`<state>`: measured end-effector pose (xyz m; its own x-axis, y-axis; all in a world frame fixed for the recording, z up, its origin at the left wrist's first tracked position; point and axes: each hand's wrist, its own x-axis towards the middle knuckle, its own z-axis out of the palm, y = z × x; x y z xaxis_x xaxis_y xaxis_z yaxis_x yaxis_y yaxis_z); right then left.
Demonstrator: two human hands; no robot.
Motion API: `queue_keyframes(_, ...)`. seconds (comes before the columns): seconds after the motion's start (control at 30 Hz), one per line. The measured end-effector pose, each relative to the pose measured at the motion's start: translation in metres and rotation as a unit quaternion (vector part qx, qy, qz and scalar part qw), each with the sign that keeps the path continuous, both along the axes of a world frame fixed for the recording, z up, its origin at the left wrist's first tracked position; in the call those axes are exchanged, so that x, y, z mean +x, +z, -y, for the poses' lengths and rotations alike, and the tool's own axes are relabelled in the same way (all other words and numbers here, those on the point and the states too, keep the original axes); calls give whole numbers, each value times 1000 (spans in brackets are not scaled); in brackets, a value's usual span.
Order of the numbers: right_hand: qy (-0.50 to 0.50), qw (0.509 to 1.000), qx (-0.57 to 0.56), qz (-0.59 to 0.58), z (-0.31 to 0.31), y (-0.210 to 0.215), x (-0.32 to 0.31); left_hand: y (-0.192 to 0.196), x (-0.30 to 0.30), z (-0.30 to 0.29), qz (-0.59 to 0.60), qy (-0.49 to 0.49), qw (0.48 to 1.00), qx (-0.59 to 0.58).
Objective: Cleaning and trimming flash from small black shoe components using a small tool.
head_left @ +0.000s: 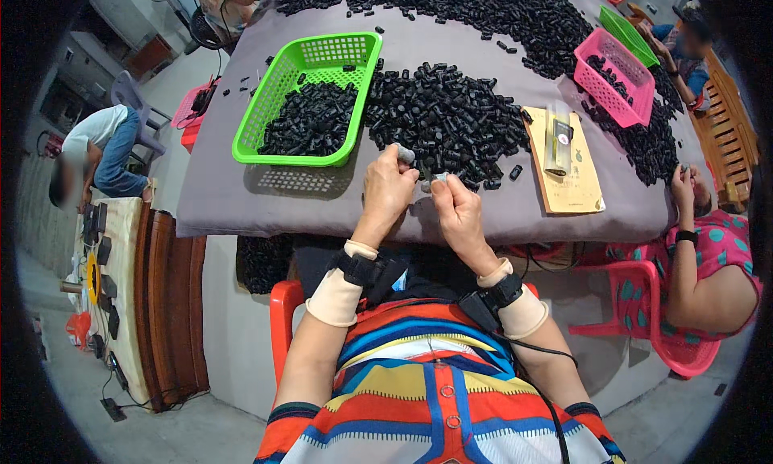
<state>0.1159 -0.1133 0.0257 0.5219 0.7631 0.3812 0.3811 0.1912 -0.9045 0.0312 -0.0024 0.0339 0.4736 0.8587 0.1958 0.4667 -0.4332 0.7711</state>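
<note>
Both of my hands meet at the near edge of a heap of small black cylindrical pieces [443, 110] on the grey-covered table [221, 182]. My left hand [386, 192] is closed in a pinch, with a grey covering on a fingertip. Close beside it, my right hand [460, 216] also pinches, its thumb and finger tips together and grey-covered. Something small and dark shows between the fingertips, too small and covered to name. To the left of the heap stands a bright green basket [245, 130], partly filled with the same black pieces.
A yellow booklet [568, 192] with a clear case [558, 138] on it lies right of the heap. Farther right stands a pink basket [592, 65] among more black pieces. Another person's hand [683, 186] is at the table's right edge. A red chair [283, 311] is around me.
</note>
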Motion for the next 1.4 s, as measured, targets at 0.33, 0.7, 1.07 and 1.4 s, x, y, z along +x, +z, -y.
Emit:
queue_keyframes(0.33,5,1000,-17,8,1,3,-1,-13,-20,3,3,-45,999,20)
queue_keyframes(0.7,19,996,-79,31,-2,4,-3,-6,-31,21,82,-141,986,-42)
queue_keyframes(1.07,19,998,-59,20,-1,2,-2,-11,-42,10,387,-113,748,-528)
queue_keyframes(1.4,15,979,-24,200,0,4,-7,-19,-47,9,445,-141,688,-555)
